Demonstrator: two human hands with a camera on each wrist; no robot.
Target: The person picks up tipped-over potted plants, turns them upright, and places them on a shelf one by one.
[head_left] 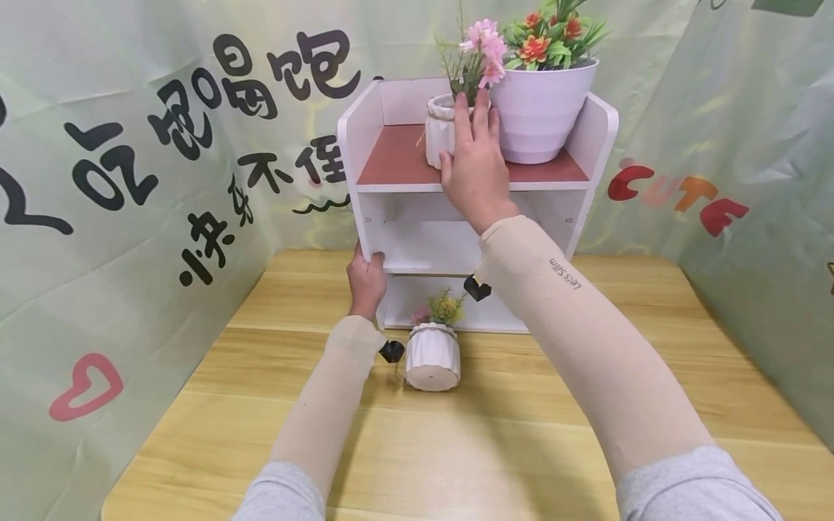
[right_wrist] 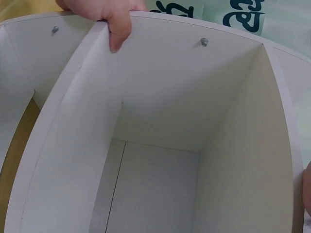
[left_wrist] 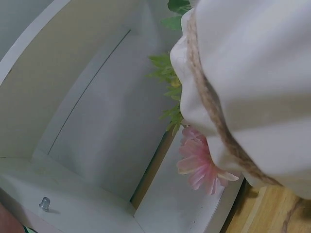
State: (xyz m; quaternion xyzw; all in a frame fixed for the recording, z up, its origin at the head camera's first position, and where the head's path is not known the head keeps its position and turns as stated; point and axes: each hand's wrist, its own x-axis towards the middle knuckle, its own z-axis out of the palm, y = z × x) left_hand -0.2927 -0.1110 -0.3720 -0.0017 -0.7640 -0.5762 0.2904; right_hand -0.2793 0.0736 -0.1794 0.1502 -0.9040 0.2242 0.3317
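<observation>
While the white shelf unit [head_left: 417, 239] stands at the far middle of the wooden surface [head_left: 521, 434], the person has both hands on it. Up on its top tier, whose board is reddish-brown, sit two pots. One is a small white ribbed pot [head_left: 439, 130] with a twine band, holding pink flowers [head_left: 485, 43] and thin green sprigs; the other, just to its right, is a larger white pot [head_left: 541, 108] filled with orange-red blooms and green leaves. The right hand [head_left: 476, 166] lies against the near side of the small pot, fingers straight and pointing up, palm partly over the shelf's front edge (relaxed rather than clenched, nothing gripped). The left hand [head_left: 366, 278] grips the left side panel of the unit low down, thumb wrapped round its front edge. The unit's two lower compartments are white inside, with small metal pegs showing in the walls. On the surface just in front of the unit lies a second small ribbed pot [head_left: 432, 356], tipped over with its base towards the near edge, its yellow-green sprigs and a pink flower pointing into the bottom compartment. Green printed cloth [head_left: 130, 181] hangs behind and to both sides.
</observation>
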